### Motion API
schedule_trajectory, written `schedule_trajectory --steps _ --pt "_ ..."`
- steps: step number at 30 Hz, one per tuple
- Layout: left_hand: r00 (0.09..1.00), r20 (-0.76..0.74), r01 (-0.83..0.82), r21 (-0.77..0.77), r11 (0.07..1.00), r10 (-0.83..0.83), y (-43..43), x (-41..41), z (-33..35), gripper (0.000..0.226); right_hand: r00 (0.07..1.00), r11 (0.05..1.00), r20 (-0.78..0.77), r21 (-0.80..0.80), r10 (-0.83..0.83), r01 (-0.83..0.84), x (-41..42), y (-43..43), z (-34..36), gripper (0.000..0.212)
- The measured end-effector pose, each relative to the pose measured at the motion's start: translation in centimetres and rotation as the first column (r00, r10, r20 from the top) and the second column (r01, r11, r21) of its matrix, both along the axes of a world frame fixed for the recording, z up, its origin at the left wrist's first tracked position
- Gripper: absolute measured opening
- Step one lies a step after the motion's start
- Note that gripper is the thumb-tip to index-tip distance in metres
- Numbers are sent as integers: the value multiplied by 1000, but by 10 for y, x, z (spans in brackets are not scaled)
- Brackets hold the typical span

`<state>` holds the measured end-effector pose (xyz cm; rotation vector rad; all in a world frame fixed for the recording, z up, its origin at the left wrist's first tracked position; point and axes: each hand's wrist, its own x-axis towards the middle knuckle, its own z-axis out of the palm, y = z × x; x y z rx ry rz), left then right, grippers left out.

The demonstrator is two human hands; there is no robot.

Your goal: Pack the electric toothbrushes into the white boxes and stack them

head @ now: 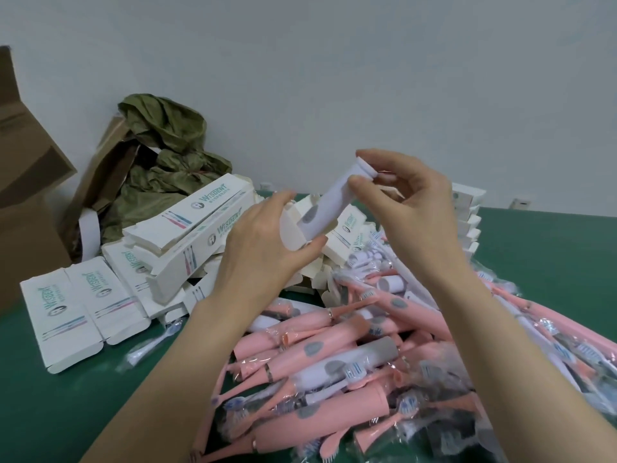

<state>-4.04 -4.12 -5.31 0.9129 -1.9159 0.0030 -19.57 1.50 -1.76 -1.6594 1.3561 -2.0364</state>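
Note:
My right hand (410, 208) pinches the upper end of a white electric toothbrush (329, 203), which slants down into the open end of a white box (292, 233). My left hand (263, 242) grips that box from the left, and most of the box is hidden behind the hand. Below my arms lies a big heap of pink and white toothbrushes (350, 362) in clear wrappers. To the left, a loose pile of printed white boxes (197, 228) rests on the green table (66, 412).
Two flat white boxes (80, 309) lie at the left front. Brown cardboard cartons (23, 195) and crumpled green paper (167, 155) stand at the back left by the wall. A stack of white boxes (467, 215) stands behind my right hand.

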Motion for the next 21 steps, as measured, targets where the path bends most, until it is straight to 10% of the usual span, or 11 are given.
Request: schedule_trajectory --steps 11,15,21 --pt "1000 14 14 7 1000 -14 0 0 -11 64 972 944 -230 311 -41 114 -51 -5 -4 11" --pt "996 -85 9 13 1000 -8 -1 6 -10 62 769 756 -637 530 57 383 -65 -34 -35 19" --pt "992 -125 17 6 1000 -16 2 19 -17 61 451 652 -848 512 279 559 -55 -64 -47 24"
